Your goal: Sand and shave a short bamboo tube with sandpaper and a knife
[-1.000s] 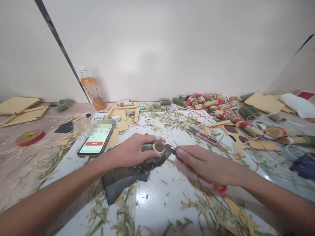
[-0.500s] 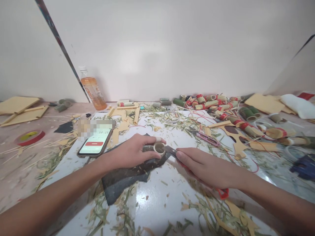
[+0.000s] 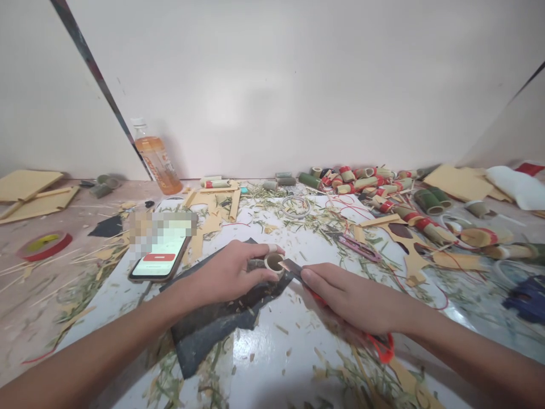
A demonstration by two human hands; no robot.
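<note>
My left hand (image 3: 238, 270) is closed around a short bamboo tube (image 3: 275, 262), its open end turned toward my right hand. A pale band wraps one of the left fingers. In my right hand (image 3: 340, 289) is a red-handled utility knife (image 3: 293, 269); the blade tip points into the mouth of the tube, and whether it touches the inner wall I cannot tell. Most of the knife handle is hidden by my palm, with a red end showing below it. Under the left hand lies a dark sheet, like sandpaper (image 3: 204, 335), dusted with shavings.
A phone (image 3: 159, 255), a drink bottle (image 3: 157, 162) and red tape (image 3: 45, 245) stand or lie on the left. Cut bamboo pieces (image 3: 430, 201) with red bands are heaped at the back right. A pink cutter (image 3: 360, 248) lies beyond my right hand. Green shavings litter the white board (image 3: 272, 352).
The knife has drawn slightly back and down, and its blade tip now shows at the tube's opening. My left hand keeps its hold on the tube. The view has shifted slightly.
</note>
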